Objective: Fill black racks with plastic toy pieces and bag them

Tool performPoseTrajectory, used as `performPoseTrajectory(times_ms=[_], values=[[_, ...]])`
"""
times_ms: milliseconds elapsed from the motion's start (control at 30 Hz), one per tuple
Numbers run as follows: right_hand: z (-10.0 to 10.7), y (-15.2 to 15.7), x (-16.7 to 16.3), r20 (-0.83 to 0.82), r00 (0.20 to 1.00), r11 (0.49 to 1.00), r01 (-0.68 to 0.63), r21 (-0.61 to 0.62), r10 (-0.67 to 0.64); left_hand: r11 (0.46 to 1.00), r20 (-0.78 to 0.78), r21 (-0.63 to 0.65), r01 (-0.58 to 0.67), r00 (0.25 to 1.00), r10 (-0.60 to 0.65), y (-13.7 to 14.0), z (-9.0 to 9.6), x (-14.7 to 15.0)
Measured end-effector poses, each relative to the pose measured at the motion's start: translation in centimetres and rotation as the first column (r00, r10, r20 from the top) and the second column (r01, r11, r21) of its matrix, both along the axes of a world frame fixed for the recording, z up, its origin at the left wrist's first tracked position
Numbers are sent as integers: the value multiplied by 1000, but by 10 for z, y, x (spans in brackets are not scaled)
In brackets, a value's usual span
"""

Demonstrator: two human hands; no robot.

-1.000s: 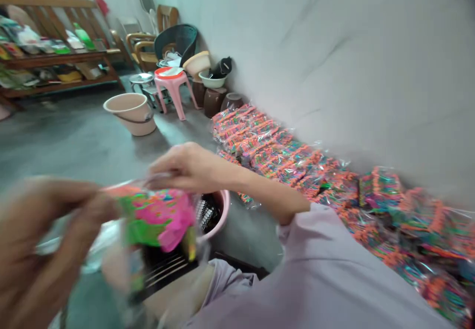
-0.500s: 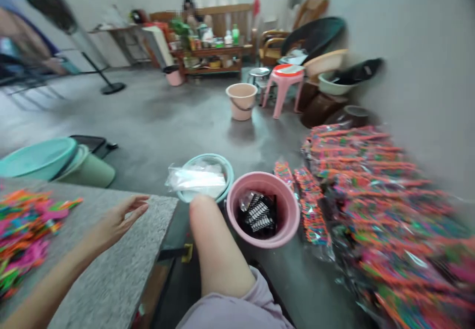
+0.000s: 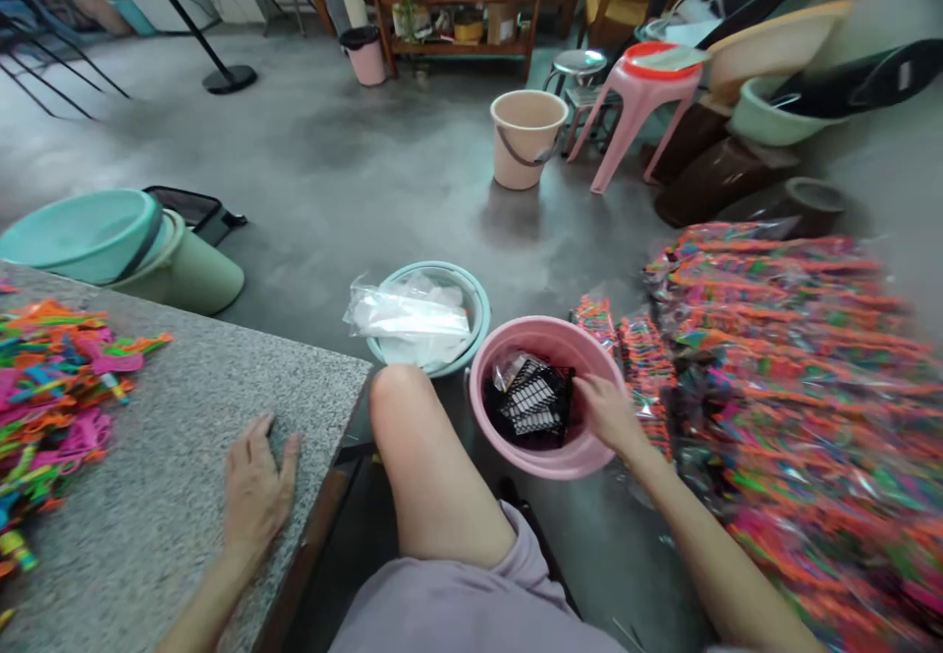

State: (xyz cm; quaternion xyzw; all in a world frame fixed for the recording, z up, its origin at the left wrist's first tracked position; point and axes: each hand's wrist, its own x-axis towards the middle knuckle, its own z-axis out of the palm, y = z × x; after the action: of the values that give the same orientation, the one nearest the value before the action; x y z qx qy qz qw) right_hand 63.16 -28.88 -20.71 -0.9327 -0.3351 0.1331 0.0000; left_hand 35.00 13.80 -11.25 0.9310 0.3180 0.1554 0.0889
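My left hand [image 3: 257,486] rests palm down on the speckled grey stone tabletop [image 3: 243,368], fingers apart and holding nothing. To its left lies a heap of small bright plastic pieces [image 3: 63,388] in orange, pink, green and blue. My right hand [image 3: 608,417] reaches over the right rim of a pink bucket [image 3: 486,437], its fingers stretched towards the contents. Inside the bucket are black packets with a white grid pattern [image 3: 536,400] and some clear plastic. The right fingertips are at the packets' right edge; whether they touch is unclear, and the thumb is hidden.
A pale blue basket [image 3: 478,314] holding clear plastic bags [image 3: 419,319] stands beyond my knee. Bagged colourful pieces [image 3: 796,368] cover the floor at right. Farther off are a beige bucket [image 3: 526,147], a pink stool [image 3: 619,133] and green tubs [image 3: 198,270] at left.
My right hand has come into view at the pink bucket. My left hand, raised over the tabletop before, now lies on it. The view has tilted down and turned slightly left.
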Motion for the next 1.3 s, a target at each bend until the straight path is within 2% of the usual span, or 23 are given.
performPoseTrajectory(times_ms=[100, 167, 267, 400, 500, 600, 667, 700, 733, 767, 800, 833, 867, 900, 933, 1000, 1067, 1100, 1133, 1167, 1233, 1300], values=[[-51, 38, 3, -151, 983, 978, -125, -167, 100, 1000, -4, 13, 15, 1000, -15, 4, 1, -3], [-78, 58, 8, -214, 970, 959, -161, -233, 111, 999, -12, 30, 15, 1000, -15, 5, 1, -5], [-95, 69, 17, -233, 966, 958, -171, -231, 116, 999, -29, 48, 17, 999, -16, 3, 1, -7], [-80, 62, 24, -232, 958, 958, -215, -190, 168, 998, -51, 55, 18, 999, -16, -1, 5, -4], [-58, 54, 27, -219, 968, 972, -160, -174, 121, 998, -59, 58, 13, 998, -10, -4, 9, 0], [-29, 40, 28, -162, 983, 989, 69, -132, -90, 998, -67, 57, 8, 998, -4, -4, 10, 1], [-4, 36, 23, -177, 947, 960, 277, 37, -267, 999, -56, 35, 1, 998, 1, -3, 8, 1], [10, 39, 18, -232, 920, 917, 359, 173, -316, 1000, -44, 9, -8, 999, 8, -2, 7, 1], [25, 47, 12, -311, 898, 854, 408, 322, -312, 999, -22, -42, -24, 999, 23, -2, 6, 1], [41, 60, 4, -394, 882, 770, 434, 467, -257, 987, 25, -150, -52, 998, 57, -3, 5, 1], [56, 79, -5, -466, 870, 676, 440, 591, -159, 951, 90, -300, -79, 990, 111, -4, 5, 2], [71, 103, -16, -508, 861, 601, 423, 678, -32, 884, 158, -459, -91, 970, 182, -5, 6, 2], [86, 130, -29, -511, 854, 557, 379, 739, 97, 781, 232, -620, -75, 933, 274, -6, 8, 1], [99, 160, -43, -481, 850, 536, 309, 786, 216, 701, 286, -712, -44, 893, 347, -7, 10, 0], [111, 190, -58, -426, 846, 523, 217, 824, 321, 659, 333, -752, -18, 853, 403, -6, 15, -3], [131, 247, -91, -321, 811, 516, 28, 856, 489, 607, 422, -794, 36, 752, 507, -1, 26, -14], [145, 294, -122, -257, 729, 512, -147, 846, 634, 565, 489, -819, 99, 636, 597, 5, 42, -35], [150, 313, -136, -227, 678, 496, -230, 837, 699, 549, 511, -826, 128, 581, 633, 8, 50, -51], [153, 330, -150, -180, 624, 457, -316, 832, 760, 540, 529, -828, 152, 529, 663, 9, 58, -69], [155, 344, -163, -105, 575, 392, -401, 828, 811, 536, 546, -827, 171, 478, 688, 9, 65, -90], [154, 366, -189, 95, 489, 227, -558, 798, 867, 533, 573, -818, 215, 382, 725, 2, 72, -138], [147, 380, -216, 275, 393, 75, -678, 731, 877, 550, 583, -812, 195, 319, 747, -12, 70, -187]])
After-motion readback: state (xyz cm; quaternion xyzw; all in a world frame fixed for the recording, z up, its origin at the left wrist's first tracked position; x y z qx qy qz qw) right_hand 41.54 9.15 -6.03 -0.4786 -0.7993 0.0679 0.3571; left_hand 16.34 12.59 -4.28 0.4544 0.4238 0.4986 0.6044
